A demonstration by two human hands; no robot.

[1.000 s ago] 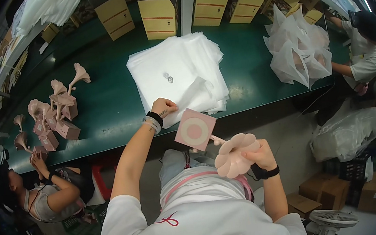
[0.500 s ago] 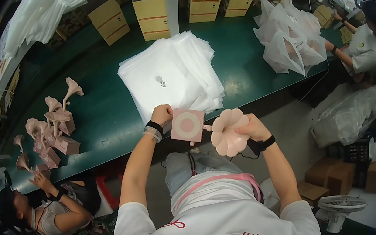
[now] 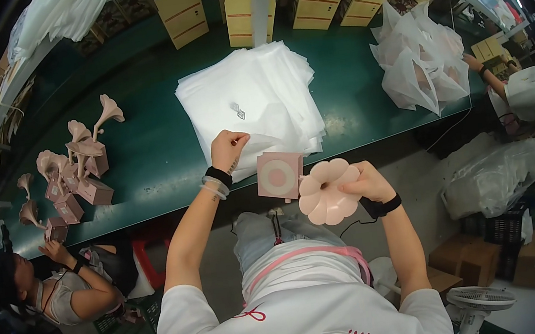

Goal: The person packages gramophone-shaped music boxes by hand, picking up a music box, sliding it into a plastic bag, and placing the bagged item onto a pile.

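Note:
My right hand grips the petal-edged horn of a pink toy gramophone, thumb laid on the flower-shaped front. Its square box base, with a pale ring on one face, hangs tilted at the table's front edge. My left hand is over the near left part of a stack of thin white sheets or bags. Its thumb and forefinger are pinched together on the top white sheet, which looks slightly raised there. A small grey printed mark shows on that sheet.
Several pink gramophones stand at the table's left, where a co-worker sits. Translucent bags with pinkish contents are at the right, near another person. Yellow boxes line the back. A fan stands lower right.
My left hand has let go of the gramophone's base and moved up onto the white stack. The gramophone, still in my right hand, has turned slightly. The view has shifted a little.

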